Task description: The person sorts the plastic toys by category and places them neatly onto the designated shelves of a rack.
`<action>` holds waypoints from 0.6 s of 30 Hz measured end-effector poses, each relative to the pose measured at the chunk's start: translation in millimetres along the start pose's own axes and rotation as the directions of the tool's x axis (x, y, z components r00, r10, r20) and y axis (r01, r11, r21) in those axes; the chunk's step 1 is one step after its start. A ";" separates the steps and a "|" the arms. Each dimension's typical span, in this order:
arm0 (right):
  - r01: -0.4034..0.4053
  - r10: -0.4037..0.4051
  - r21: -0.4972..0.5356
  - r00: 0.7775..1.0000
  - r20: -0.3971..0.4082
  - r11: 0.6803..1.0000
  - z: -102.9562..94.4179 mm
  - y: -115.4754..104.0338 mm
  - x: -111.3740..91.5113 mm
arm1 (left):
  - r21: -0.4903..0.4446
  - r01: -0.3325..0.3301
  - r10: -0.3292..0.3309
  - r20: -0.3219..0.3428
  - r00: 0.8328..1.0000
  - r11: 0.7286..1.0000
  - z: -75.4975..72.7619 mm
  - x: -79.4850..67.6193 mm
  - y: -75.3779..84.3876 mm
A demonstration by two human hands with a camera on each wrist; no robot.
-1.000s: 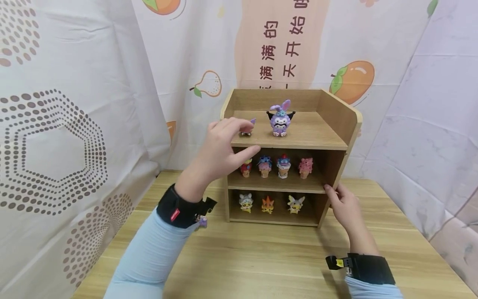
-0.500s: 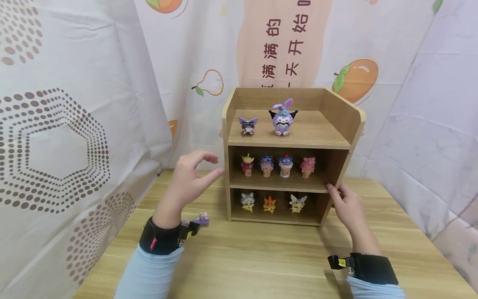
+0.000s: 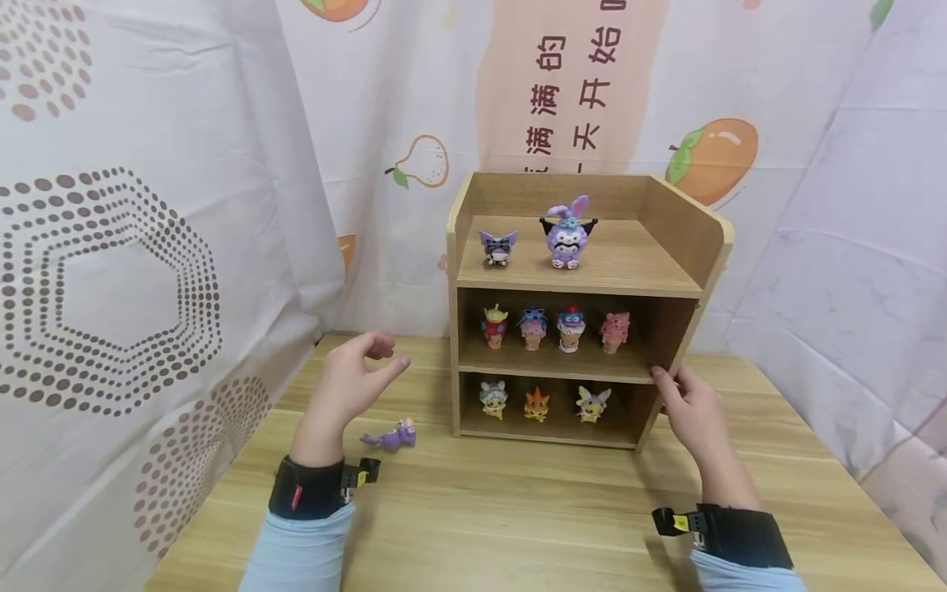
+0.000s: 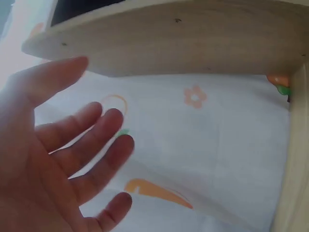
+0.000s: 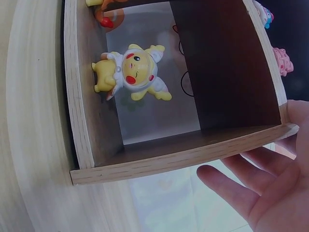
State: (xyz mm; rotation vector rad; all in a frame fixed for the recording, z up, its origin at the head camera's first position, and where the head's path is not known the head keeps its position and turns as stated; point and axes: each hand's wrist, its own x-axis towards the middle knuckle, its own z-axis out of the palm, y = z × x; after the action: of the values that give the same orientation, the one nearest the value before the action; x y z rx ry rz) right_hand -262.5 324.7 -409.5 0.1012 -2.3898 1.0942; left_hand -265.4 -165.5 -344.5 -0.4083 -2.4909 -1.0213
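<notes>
My left hand (image 3: 355,382) hovers over the table left of the wooden shelf unit (image 3: 629,255), fingers loosely bent and nothing between them. Close by on the table lies a purple figurine (image 3: 399,436) with a long tail. With thumb in front and fingers along the outside, my right hand (image 3: 691,411) grips the unit's right side panel at the middle board. On the top level stand a small purple figurine with a dark bow (image 3: 498,248) and a larger purple rabbit-eared figurine (image 3: 566,240). The left wrist view shows spread fingers (image 4: 104,166) beside the unit's pale side panel (image 4: 159,43).
Several ice-cream-cone figurines (image 3: 570,330) line the middle level. Three yellow and orange figurines stand below, including a white-hooded one (image 5: 137,67). The unit stands on a wood-grain table (image 3: 503,510), with printed curtains (image 3: 399,74) behind and at the sides.
My left hand has moved from the small purple figurine on the top level down and left, over the table. That figurine now stands uncovered. My right hand keeps its grip.
</notes>
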 end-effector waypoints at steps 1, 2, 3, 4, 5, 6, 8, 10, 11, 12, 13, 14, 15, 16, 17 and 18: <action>-0.001 0.001 0.004 1.000 0.002 1.000 0.1 0.0 0.0 | 0.005 0.031 -0.031 0.020 0.999 1.000 -0.2 0.0 -2.9; -0.003 0.002 0.012 1.000 0.008 1.000 0.3 0.2 -0.3 | 0.010 0.057 -0.058 0.042 0.997 0.998 -0.4 0.3 -5.9; -0.006 0.006 0.015 1.000 0.011 1.000 0.1 0.5 -0.4 | 0.019 0.085 -0.086 0.069 0.994 0.996 -0.7 0.4 -8.6; -0.011 0.011 0.013 1.000 0.013 1.000 -0.4 1.1 -1.0 | 0.025 0.111 -0.113 0.103 0.988 0.994 -0.7 0.7 -11.3; -0.015 0.015 0.011 1.000 0.015 1.000 -1.0 1.7 -1.5 | 0.033 0.130 -0.134 0.135 0.982 0.991 -0.3 1.2 -14.6; -0.016 0.015 0.017 1.000 0.017 1.000 -1.5 2.3 -1.9 | 0.043 0.149 -0.154 0.169 0.974 0.988 0.3 1.6 -17.9; -0.018 0.018 0.007 1.000 0.017 1.000 -2.3 3.4 -2.5 | 0.064 0.174 -0.184 0.231 0.955 0.983 1.7 1.9 -24.3; -0.018 0.018 -0.003 1.000 0.017 1.000 -2.6 3.4 -2.1 | 0.076 0.194 -0.208 0.274 0.939 0.978 3.3 2.0 -31.4; -0.015 0.015 -0.005 1.000 0.016 1.000 -2.5 2.8 -1.8 | 0.079 0.203 -0.217 0.289 0.932 0.976 4.3 2.1 -35.1; -0.012 0.013 -0.005 1.000 0.016 1.000 -2.3 2.1 -1.2 | 0.084 0.214 -0.229 0.302 0.925 0.973 5.0 1.9 -38.4; -0.011 0.011 -0.009 1.000 0.016 1.000 -2.0 1.7 -0.7 | 0.089 0.218 -0.236 0.317 0.919 0.972 5.5 1.7 -41.9; -0.009 0.009 -0.006 1.000 0.017 1.000 -1.7 1.1 -0.3 | 0.092 0.227 -0.245 0.330 0.911 0.969 6.3 1.4 -45.7; -0.007 0.007 0.000 1.000 0.019 1.000 -1.3 0.8 -0.1 | 0.096 0.232 -0.251 0.344 0.905 0.968 7.3 1.2 -49.4; -0.006 0.006 0.004 1.000 0.020 1.000 -0.9 0.3 0.0 | 0.100 0.239 -0.259 0.357 0.897 0.966 8.4 0.8 -52.8; -0.004 0.004 0.007 1.000 0.019 1.000 -0.4 0.3 0.3 | 0.104 0.234 -0.256 0.374 0.891 0.967 9.4 0.4 -56.3; -0.002 0.002 0.010 1.000 0.020 1.000 0.0 0.2 0.4 | 0.107 0.229 -0.253 0.390 0.886 0.967 10.4 0.1 -59.4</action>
State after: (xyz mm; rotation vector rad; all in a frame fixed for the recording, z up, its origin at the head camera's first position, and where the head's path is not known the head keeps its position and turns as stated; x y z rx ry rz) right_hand -262.9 324.9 -409.4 0.1138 -2.4026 1.1116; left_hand -292.9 -198.9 -386.5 -0.3194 -2.9956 -1.0387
